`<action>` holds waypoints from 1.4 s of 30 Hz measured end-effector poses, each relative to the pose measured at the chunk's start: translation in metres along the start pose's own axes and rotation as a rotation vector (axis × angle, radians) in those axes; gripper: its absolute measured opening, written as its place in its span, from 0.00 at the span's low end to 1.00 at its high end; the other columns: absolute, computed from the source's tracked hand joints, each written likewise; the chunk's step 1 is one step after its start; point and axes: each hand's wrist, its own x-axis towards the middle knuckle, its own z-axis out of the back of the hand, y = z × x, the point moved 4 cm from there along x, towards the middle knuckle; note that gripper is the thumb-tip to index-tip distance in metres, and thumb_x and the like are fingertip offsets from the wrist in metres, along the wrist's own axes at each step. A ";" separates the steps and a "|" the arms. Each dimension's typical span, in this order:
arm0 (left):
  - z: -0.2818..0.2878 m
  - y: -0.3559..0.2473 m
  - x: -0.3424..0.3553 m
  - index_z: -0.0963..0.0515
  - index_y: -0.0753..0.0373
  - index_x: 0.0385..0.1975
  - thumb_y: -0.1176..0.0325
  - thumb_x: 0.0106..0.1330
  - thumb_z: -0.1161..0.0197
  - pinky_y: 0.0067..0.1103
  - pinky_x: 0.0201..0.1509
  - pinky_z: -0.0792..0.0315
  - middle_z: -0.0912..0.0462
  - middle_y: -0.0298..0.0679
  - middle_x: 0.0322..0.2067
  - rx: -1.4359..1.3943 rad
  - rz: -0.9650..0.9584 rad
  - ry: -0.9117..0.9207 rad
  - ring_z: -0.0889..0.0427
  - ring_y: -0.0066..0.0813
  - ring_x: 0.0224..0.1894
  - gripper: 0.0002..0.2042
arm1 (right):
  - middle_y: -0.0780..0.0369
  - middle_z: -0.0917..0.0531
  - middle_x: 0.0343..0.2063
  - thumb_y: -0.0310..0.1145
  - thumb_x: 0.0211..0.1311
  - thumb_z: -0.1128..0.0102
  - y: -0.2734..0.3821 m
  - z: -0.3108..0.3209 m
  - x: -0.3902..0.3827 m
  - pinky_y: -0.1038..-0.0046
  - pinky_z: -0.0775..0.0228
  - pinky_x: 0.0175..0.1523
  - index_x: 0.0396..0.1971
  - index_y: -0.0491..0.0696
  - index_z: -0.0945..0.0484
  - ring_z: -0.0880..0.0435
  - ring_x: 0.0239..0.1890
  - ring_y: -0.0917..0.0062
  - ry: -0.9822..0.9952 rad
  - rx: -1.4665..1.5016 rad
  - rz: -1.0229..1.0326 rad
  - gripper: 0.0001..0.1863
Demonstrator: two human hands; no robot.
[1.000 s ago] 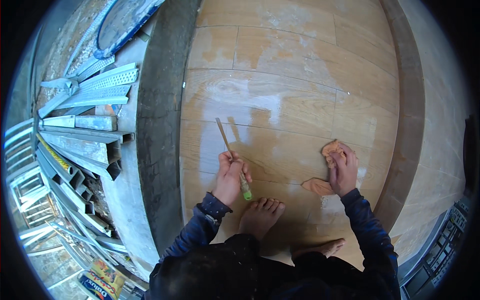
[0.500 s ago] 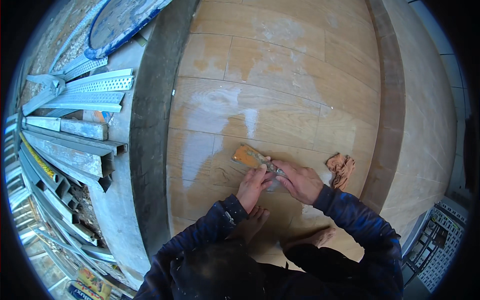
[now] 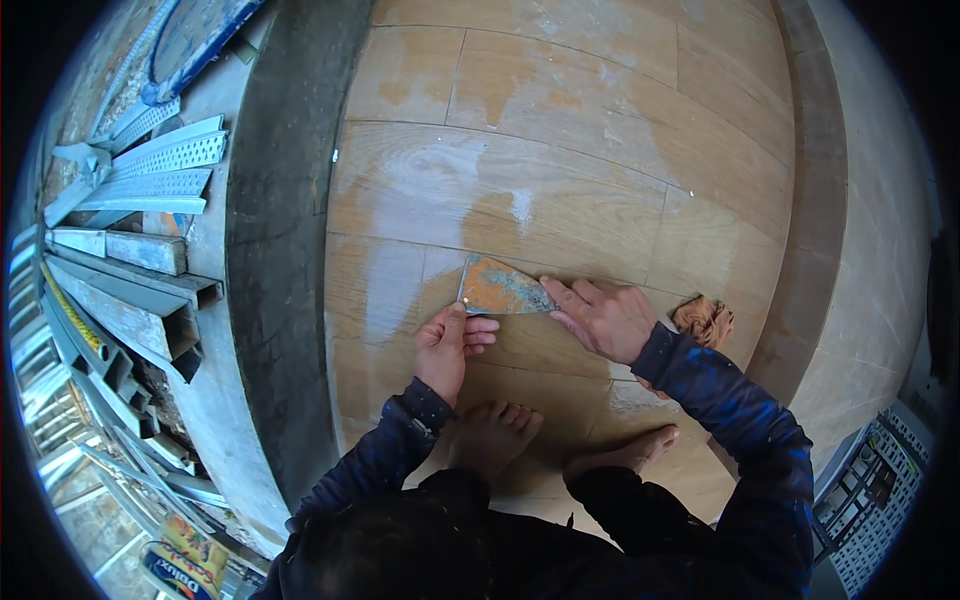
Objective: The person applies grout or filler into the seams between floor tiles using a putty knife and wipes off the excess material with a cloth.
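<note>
A putty knife [image 3: 503, 287] with a rust-orange, grey-stained triangular blade is held just above the wood-look tiled floor. My right hand [image 3: 612, 320] is closed around its handle end, hiding most of the handle. At the blade's broad left end, my left hand [image 3: 447, 345] pinches the lower corner between thumb and forefinger, the other fingers partly curled below the blade. A crumpled brownish-pink cloth [image 3: 704, 320] lies on the tiles just right of my right hand. Whitish residue [image 3: 425, 195] and damp-looking patches mark the tiles [image 3: 580, 225] ahead of the blade.
A dark grey ledge [image 3: 285, 200] runs along the left. Beyond it lie metal channels [image 3: 140, 300], perforated strips [image 3: 165, 165] and a blue-rimmed round tub [image 3: 205, 40]. On the right are a tiled step [image 3: 815, 200] and a perforated crate [image 3: 870, 495]. My bare feet [image 3: 497, 435] stand close below the hands.
My left hand has shifted left from near the handle to the blade's corner. The blade has turned to show its full face. My right hand has moved slightly right and up, still on the handle.
</note>
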 end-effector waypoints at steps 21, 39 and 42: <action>-0.008 -0.029 -0.002 0.18 0.65 0.39 0.58 0.81 0.44 0.19 0.33 0.23 0.10 0.41 0.32 0.020 -0.169 -0.174 0.14 0.21 0.29 0.16 | 0.59 0.16 0.29 0.48 0.74 0.42 -0.003 0.016 0.022 0.61 0.23 0.28 0.59 0.50 0.20 0.14 0.26 0.61 0.104 0.089 -0.115 0.22; 0.013 -0.064 -0.010 0.27 0.66 0.62 0.74 0.76 0.40 0.21 0.49 0.22 0.20 0.43 0.57 0.583 -0.674 -0.273 0.18 0.25 0.51 0.17 | 0.47 0.17 0.26 0.49 0.79 0.50 0.003 0.032 0.053 0.49 0.25 0.44 0.43 0.47 0.19 0.17 0.34 0.44 0.193 0.590 -0.319 0.20; 0.002 -0.075 -0.010 0.24 0.67 0.60 0.78 0.72 0.40 0.29 0.59 0.24 0.19 0.47 0.57 0.816 -0.811 -0.272 0.18 0.40 0.58 0.17 | 0.46 0.18 0.24 0.49 0.79 0.50 0.000 0.035 0.059 0.48 0.26 0.42 0.41 0.46 0.20 0.18 0.33 0.44 0.223 0.569 -0.350 0.20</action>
